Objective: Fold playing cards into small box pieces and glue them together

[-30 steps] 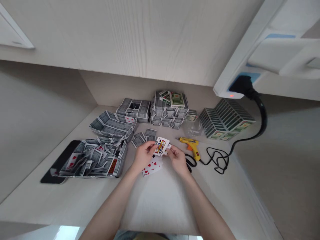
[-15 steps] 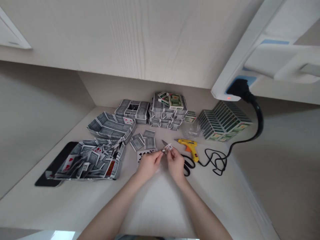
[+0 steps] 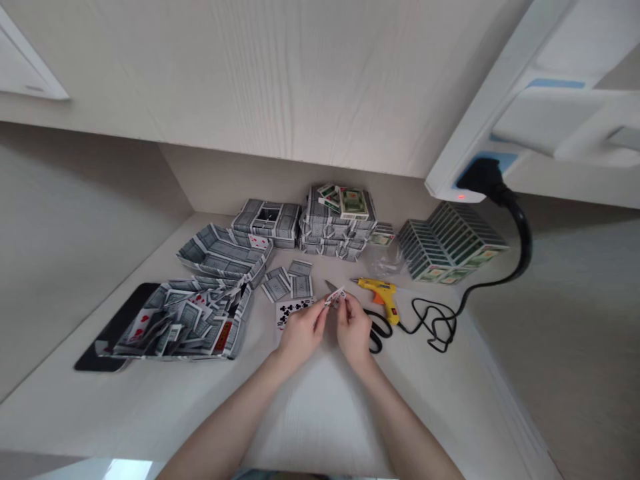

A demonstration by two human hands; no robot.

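My left hand (image 3: 303, 331) and my right hand (image 3: 354, 328) meet at the middle of the desk, each pinching one end of a small playing card (image 3: 335, 298). The card looks bent or folded; its exact shape is partly hidden by my fingers. Beneath and behind my right hand lie scissors (image 3: 381, 329), their black handles to the right and a blade tip showing above the card. By my left hand a black-spotted playing card (image 3: 291, 309) lies face up. Several grey-backed cards (image 3: 301, 287) rest just beyond it.
A yellow glue gun (image 3: 381, 293) lies to the right, its black cord (image 3: 440, 320) running to a power strip (image 3: 470, 180). On the left stand a card-built tray (image 3: 235, 343) full of folded cards and another tray (image 3: 215, 253). Card-built boxes (image 3: 335, 230) and stacked card packs (image 3: 445, 243) line the back.
The card between my fingers has turned and now shows more of its printed face. Both hands have shifted only slightly, and the view has moved a little.
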